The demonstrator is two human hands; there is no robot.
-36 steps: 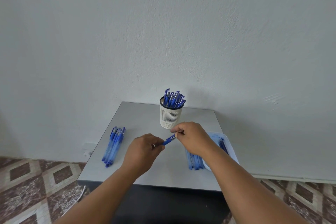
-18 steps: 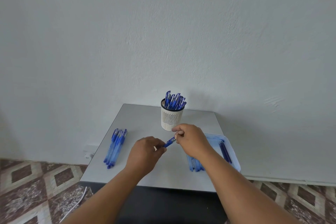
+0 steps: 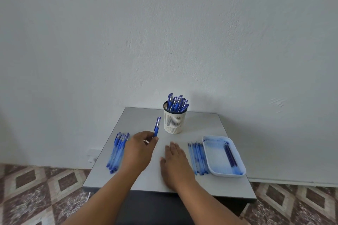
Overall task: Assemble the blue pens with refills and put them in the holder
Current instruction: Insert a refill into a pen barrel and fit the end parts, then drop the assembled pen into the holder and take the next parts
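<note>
My left hand pinches a blue pen by its lower end between thumb and fingertips, so the pen stands almost upright with its capped end pointing up and away from me, just left of the holder but not touching it. The holder is a white slotted cup with a dark rim, standing at the far middle of the grey table, and a cluster of blue pens already stands in it, caps up. My right hand lies flat and relaxed near the middle of the table, fingers straight and spread a little, holding nothing; it looks slightly blurred. To the left of my left hand a bundle of pens lies on the table, partly hidden behind my wrist. To the right of my right hand a row of clear refills lies side by side, just beside a pale tray near the right edge, and a few dark refills rest inside that tray.
</note>
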